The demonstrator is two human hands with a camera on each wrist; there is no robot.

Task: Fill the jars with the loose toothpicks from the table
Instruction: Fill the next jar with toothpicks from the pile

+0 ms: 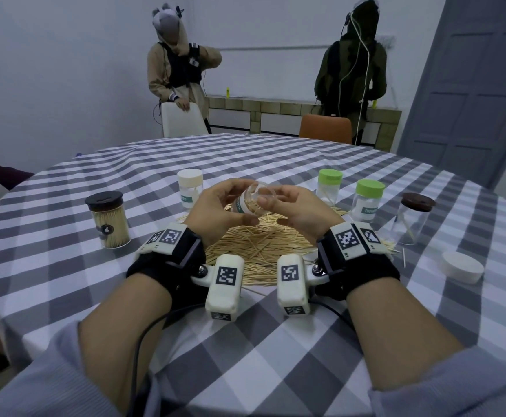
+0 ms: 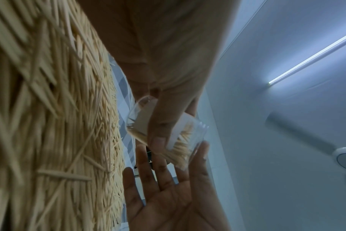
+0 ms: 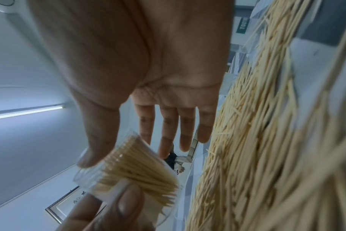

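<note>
My left hand (image 1: pixel 215 206) grips a small clear jar (image 1: pixel 250 203), lidless and tilted, partly filled with toothpicks. It hangs just above the big pile of loose toothpicks (image 1: pixel 260 245) on the checked table (image 1: pixel 245 341). My right hand (image 1: pixel 296 206) is at the jar's mouth with straight fingers, its thumb resting on the rim. In the left wrist view my left hand (image 2: pixel 168 62) clasps the jar (image 2: pixel 180 140) and the right hand (image 2: pixel 168 187) is spread flat beneath it. The right wrist view shows my right hand (image 3: pixel 148 62) and the packed jar (image 3: pixel 136 168) beside the pile (image 3: pixel 257 140).
A full dark-lidded jar (image 1: pixel 108 219) stands left, a white-lidded jar (image 1: pixel 190 188) behind my hands. To the right are two green-lidded jars (image 1: pixel 330 188) (image 1: pixel 367 204), a nearly empty brown-lidded jar (image 1: pixel 412 218) and a loose white lid (image 1: pixel 462 266). Two people and chairs stand beyond the table.
</note>
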